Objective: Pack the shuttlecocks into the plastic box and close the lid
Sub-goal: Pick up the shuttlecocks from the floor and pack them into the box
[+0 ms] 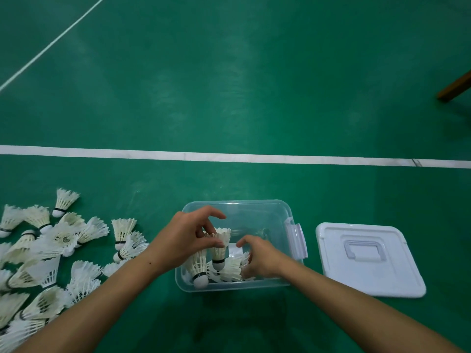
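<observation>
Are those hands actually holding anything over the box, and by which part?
The left hand pinches an upright shuttlecock by its feather skirt. The right hand rests among shuttlecocks in the plastic box; its grip cannot be told.

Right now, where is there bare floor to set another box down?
Bare green floor lies between the white line and the plastic box, and beyond the line. Left of the box, loose shuttlecocks crowd it; the lid takes the right.

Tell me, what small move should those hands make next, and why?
Probably the left hand should let go of the upright shuttlecock it pinches inside the clear box, then reach for the pile on the floor; many remain unpacked and the lid lies off.
</observation>
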The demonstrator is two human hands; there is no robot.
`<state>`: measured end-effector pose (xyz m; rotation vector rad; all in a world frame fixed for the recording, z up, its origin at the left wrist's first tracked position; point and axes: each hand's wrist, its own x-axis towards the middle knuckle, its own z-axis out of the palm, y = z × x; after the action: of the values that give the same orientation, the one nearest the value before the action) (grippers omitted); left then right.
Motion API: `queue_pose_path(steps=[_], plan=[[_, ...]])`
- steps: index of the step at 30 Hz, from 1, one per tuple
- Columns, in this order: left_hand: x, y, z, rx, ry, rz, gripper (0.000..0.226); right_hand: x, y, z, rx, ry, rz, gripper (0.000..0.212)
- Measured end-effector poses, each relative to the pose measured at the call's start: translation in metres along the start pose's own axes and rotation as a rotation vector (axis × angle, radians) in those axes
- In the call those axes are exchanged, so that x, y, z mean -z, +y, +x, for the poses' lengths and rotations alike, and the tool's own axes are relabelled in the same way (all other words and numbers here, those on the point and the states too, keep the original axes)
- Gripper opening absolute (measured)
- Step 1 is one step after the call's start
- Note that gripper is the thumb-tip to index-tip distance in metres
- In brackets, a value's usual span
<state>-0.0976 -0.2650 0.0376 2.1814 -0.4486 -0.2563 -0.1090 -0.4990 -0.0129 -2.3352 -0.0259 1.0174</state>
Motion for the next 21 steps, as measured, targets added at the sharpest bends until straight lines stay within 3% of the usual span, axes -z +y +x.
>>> queue_pose_path(steps=[4,7,11,17,21], plan=[[-0.003,0.003,0.009,0.011,-0.078,-0.008,0.050,0.031,-0.002,-0.022,0.053,0.100,-0.089,0.083],[-0.003,0.007,0.021,-0.034,-0.121,0.020,0.051,0.053,-0.008,-0.041,0.256,0.276,0.053,0.068],[0.000,0.012,0.039,-0.061,-0.154,-0.011,0.049,0.055,-0.015,-0.047,0.409,0.307,0.175,0.064],[-0.009,0.008,0.045,-0.086,-0.114,-0.073,0.055,0.057,-0.007,-0.044,0.408,0.405,0.052,0.044],[-0.023,-0.004,0.050,-0.030,-0.141,-0.016,0.056,0.062,0.011,-0.054,0.287,0.501,-0.169,0.042]])
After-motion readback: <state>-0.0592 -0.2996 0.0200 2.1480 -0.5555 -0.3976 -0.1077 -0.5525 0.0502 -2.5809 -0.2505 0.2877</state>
